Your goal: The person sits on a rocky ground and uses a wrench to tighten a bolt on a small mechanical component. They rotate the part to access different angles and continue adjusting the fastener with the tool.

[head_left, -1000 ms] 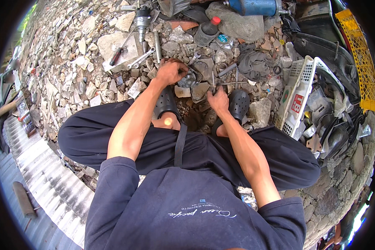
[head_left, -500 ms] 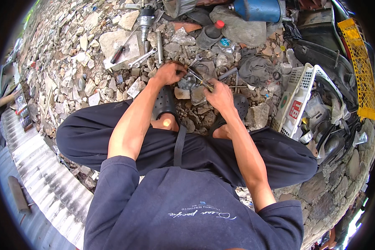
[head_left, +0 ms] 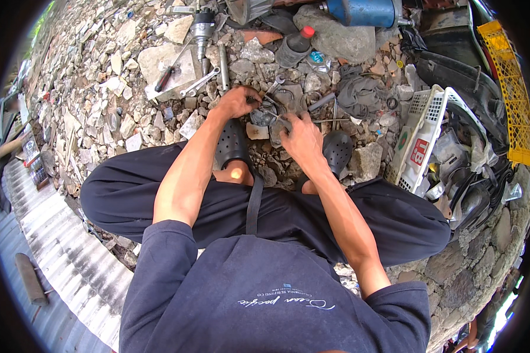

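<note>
My left hand [head_left: 239, 102] is closed at a dark, roundish metal part [head_left: 266, 113] low over the stones, its fingertips blackened and partly hidden. Just right of it, my right hand [head_left: 303, 140] has its fingers curled around a slim metal-shafted tool [head_left: 278, 116]. Most of that tool is covered by the fingers, so its exact kind does not show. Beyond the hands lies a wrench [head_left: 274, 86]. A metal tube [head_left: 224, 66] and a combination wrench [head_left: 200, 82] lie ahead of my left hand. A screwdriver [head_left: 164, 79] with a red and black handle rests on a flat stone.
Loose rubble surrounds my black clogs [head_left: 232, 141]. A dark cup [head_left: 290, 53] holding a red-capped bottle [head_left: 307, 33], a blue cylinder [head_left: 364, 13] and a grey rag [head_left: 362, 94] lie ahead. Right stands a white crate [head_left: 415, 141] of parts; left, corrugated sheeting [head_left: 59, 235].
My right hand has turned and shifted slightly left and down, and the tool's handle and long shaft are now largely hidden. The left hand stays at the metal part.
</note>
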Motion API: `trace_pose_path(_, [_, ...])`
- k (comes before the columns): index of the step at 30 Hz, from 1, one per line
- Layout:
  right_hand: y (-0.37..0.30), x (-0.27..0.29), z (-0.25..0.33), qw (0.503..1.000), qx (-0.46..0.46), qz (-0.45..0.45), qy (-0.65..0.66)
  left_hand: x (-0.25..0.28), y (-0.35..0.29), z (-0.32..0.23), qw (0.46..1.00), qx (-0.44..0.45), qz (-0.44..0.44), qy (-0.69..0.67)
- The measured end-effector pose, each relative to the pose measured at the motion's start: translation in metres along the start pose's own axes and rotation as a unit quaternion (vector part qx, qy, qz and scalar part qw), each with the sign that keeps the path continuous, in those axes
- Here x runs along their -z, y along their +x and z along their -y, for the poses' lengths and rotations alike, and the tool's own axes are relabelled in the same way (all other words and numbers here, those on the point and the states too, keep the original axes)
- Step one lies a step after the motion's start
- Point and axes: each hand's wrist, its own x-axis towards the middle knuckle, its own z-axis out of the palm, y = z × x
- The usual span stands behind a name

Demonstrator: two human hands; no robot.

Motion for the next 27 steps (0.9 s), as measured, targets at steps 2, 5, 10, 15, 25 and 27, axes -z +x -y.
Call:
trace_pose_path(2, [0.0,-0.001,0.0,1.0,0.001,-0.006,0.001,-0.002,0.001,0.002,1.0,0.004,-0.001,-0.002])
trace_pose_path(5, [0.001,-0.001,0.0,1.0,-0.002,0.0,0.006,-0.003,0.003,0.003,1.0,0.012,0.001,-0.007])
trace_pose_path(10, [0.003,-0.002,-0.001,1.0,-0.004,0.003,0.023,-0.006,0.003,0.009,1.0,-0.002,-0.007,-0.012])
trace_pose_path(15, [0.004,-0.008,-0.007,0.999,-0.007,-0.015,0.04,-0.002,0.001,-0.002,1.0,0.014,-0.009,-0.01])
trace_pose_path(25, [0.006,-0.007,-0.003,0.998,-0.039,0.001,0.047,-0.006,0.002,0.009,1.0,-0.006,-0.017,0.005])
trace_pose_path(27, [0.006,-0.007,-0.004,0.998,-0.037,-0.004,0.055,-0.006,0.002,0.006,1.0,-0.002,-0.015,-0.001])
